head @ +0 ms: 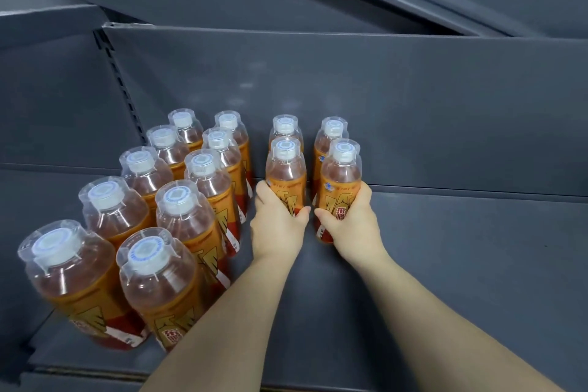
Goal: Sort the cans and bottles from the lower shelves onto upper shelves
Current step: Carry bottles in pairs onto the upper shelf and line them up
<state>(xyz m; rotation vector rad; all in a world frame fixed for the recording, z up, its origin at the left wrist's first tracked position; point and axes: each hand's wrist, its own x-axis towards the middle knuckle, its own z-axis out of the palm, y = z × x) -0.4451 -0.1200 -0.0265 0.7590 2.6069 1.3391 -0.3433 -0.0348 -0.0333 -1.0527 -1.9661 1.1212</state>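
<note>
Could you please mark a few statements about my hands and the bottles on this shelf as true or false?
1. The left hand and the right hand each grip one bottle. True.
2. The held bottles lie on their sides. False: the left-held bottle and the right-held bottle stand upright on the shelf.
3. A rear bottle stands behind each held one. True.
4. The caps are red. False: the caps are white.
5. Most bottles stand right of the hands. False: the larger group stands to their left.
</note>
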